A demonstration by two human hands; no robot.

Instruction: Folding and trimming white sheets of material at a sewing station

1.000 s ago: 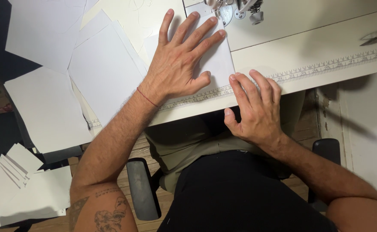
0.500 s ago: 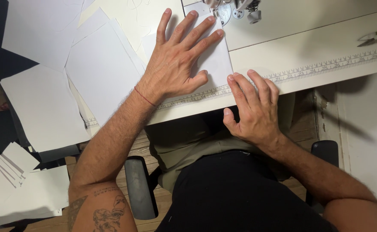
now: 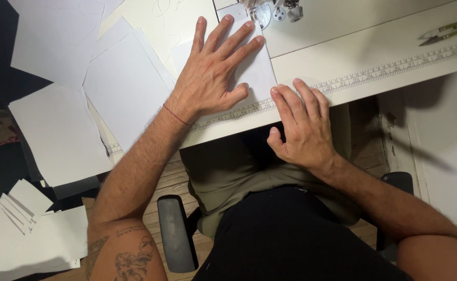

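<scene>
The left hand (image 3: 214, 73) lies flat, fingers spread, pinning the white rectangular fabric piece (image 3: 253, 70) on the cream worktop (image 3: 353, 57) (below the needle); the right hand (image 3: 304, 122) rests open at the edge. Best kept taut.

Left hand (image 3: 213, 73) flat on sheet (image 3: 254, 73) on table (image 3: 343, 52). Right hand (image 3: 304, 125) at its 4 o'clock, on table edge over ruler (image 3: 395, 67). Machine foot (image 3: 273, 10) at sheet's 12. Snips (image 3: 447, 30) at 2. Loose sheets (image 3: 119, 88) at 9.
</scene>
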